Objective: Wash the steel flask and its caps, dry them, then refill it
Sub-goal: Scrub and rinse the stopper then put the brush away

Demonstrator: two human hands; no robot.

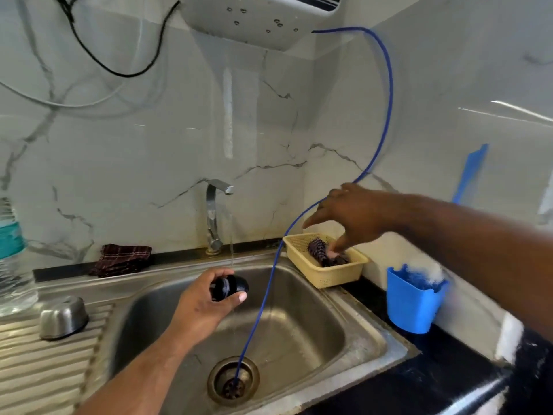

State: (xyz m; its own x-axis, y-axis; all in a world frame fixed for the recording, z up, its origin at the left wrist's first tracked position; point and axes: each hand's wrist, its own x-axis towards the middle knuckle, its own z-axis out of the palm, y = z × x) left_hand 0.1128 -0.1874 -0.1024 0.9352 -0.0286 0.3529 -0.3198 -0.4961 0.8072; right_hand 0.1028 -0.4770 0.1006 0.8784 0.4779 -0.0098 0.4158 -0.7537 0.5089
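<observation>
My left hand (203, 301) grips a black inner cap (229, 287) over the steel sink (368, 330), right under a thin stream of water from the tap (214, 217). My right hand (350, 217) reaches into the yellow basket (326, 272) at the sink's back right corner, its fingertips down on a dark scrubber (321, 253) and a pinkish piece beside it. Whether it holds them I cannot tell. A steel outer cap (64, 317) stands upside down on the ribbed drainboard at the left. The flask body is not in view.
A blue tube (386, 94) runs from the wall-mounted purifier (257, 19) down into the sink drain (233, 380). A dark checked cloth (121, 259) lies behind the sink. A plastic water bottle (12, 256) stands far left. A blue holder (414, 298) stands on the black counter.
</observation>
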